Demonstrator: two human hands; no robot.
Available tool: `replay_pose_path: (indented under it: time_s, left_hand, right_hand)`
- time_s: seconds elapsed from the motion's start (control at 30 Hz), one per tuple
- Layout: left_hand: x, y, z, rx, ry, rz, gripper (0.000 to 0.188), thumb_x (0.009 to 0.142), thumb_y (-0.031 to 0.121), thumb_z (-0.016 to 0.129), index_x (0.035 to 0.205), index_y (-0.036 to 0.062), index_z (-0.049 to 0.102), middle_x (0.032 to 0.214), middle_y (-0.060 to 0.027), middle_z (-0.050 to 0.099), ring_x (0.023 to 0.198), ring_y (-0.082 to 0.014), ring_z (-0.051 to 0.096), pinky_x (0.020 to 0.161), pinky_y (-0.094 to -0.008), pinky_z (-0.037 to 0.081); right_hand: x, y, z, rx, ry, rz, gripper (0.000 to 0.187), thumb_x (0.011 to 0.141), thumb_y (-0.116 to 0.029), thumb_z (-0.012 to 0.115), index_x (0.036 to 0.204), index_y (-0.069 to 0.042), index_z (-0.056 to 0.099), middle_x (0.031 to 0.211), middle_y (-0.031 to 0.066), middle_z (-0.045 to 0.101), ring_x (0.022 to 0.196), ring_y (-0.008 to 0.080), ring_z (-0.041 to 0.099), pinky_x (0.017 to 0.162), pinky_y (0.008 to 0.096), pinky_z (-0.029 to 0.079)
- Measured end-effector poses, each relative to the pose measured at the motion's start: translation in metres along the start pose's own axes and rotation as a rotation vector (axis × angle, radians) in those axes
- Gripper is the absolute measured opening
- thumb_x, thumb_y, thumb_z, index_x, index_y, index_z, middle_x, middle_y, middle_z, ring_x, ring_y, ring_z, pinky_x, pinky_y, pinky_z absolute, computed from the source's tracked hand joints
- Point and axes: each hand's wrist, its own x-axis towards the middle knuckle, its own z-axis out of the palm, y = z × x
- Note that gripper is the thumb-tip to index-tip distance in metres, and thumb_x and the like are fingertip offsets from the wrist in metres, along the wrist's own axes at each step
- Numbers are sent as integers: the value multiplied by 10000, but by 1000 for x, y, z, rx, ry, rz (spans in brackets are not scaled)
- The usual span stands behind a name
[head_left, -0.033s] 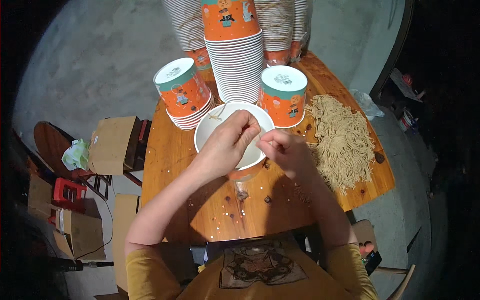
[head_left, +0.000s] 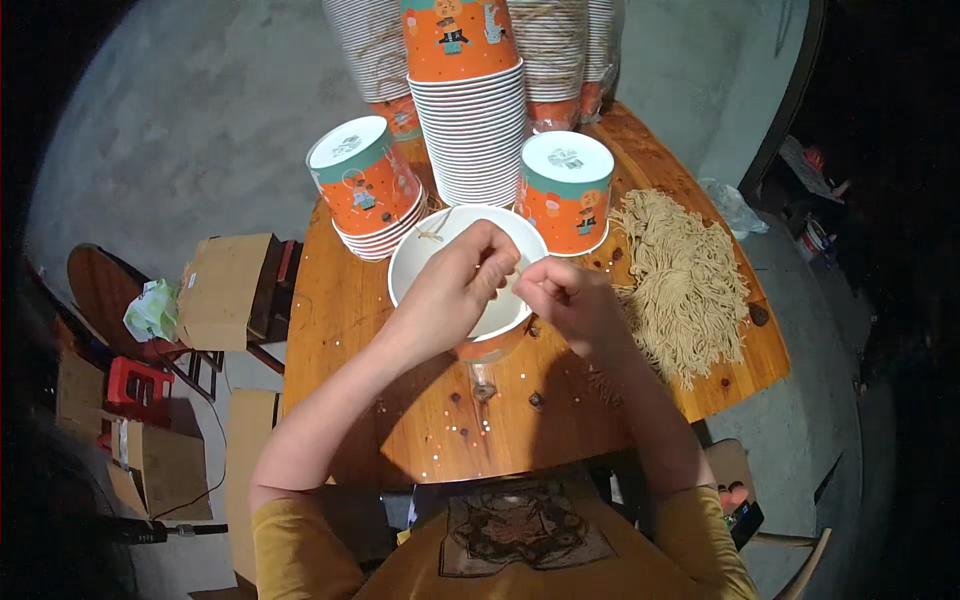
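An open paper bucket, white inside and orange outside, stands upright in front of me. A short piece of beige cord shows at its far left rim. My left hand is over the bucket's mouth, thumb and fingers closed in a pinch. Beside the bucket's right rim, my right hand pinches too, its fingertips close to the left ones. Whatever they hold is too thin and too covered by fingers to make out. A thick bundle of beige cords lies to the right of my right hand.
Behind the bucket rises a tall stack of paper buckets, with upside-down buckets left and right of it. More wrapped stacks stand at the back. White specks dot the wooden table. Cardboard boxes and a red stool are at left.
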Motion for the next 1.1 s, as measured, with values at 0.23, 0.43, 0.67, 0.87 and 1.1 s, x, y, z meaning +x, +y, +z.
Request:
replay_pose_path:
  time_s: [0.23, 0.43, 0.67, 0.87, 1.1]
  left_hand:
    - [-1, -2, 0, -592, -168, -546, 359, 782, 7, 637, 1100, -5, 470, 919, -50, 572, 840, -114, 548, 758, -226, 446]
    - [1, -14, 8, -495, -126, -498, 275, 781, 16, 634, 1031, 0, 521, 884, -38, 577, 774, -92, 536, 699, -207, 440]
    - [0, -12, 0, -651, -179, -596, 72, 871, 80, 574, 934, 45, 580, 811, 16, 581, 692, -38, 501, 652, -181, 412]
    - [3, -7, 3, -699, -185, -565, 99, 844, 75, 529, 915, 12, 557, 792, -11, 573, 656, -53, 498, 582, -184, 394]
    - [5, -15, 10, -682, -211, -563, 100, 833, 77, 557, 907, 10, 560, 766, -12, 560, 651, -59, 499, 569, -188, 398]
  right_hand:
    - [3, 3, 2, 148, -68, 124, 159, 858, -185, 610, 823, -30, 604, 666, -40, 527, 595, 22, 445, 524, 211, 365]
    - [4, 2, 1, 341, -110, 161, 144, 871, -176, 579, 907, -36, 588, 702, -62, 508, 638, 21, 442, 570, 184, 354]
    - [10, -3, -30, 201, -304, -28, 198, 876, -99, 546, 1059, -32, 507, 726, -30, 474, 662, 42, 459, 594, 200, 401]
    - [15, -28, -39, 325, -434, 8, 206, 875, -95, 553, 1067, -29, 520, 784, -37, 499, 703, 35, 453, 632, 183, 396]
    - [17, -20, -34, 268, -339, -105, 143, 867, -135, 583, 976, -42, 585, 789, -46, 506, 686, 12, 435, 596, 170, 373]
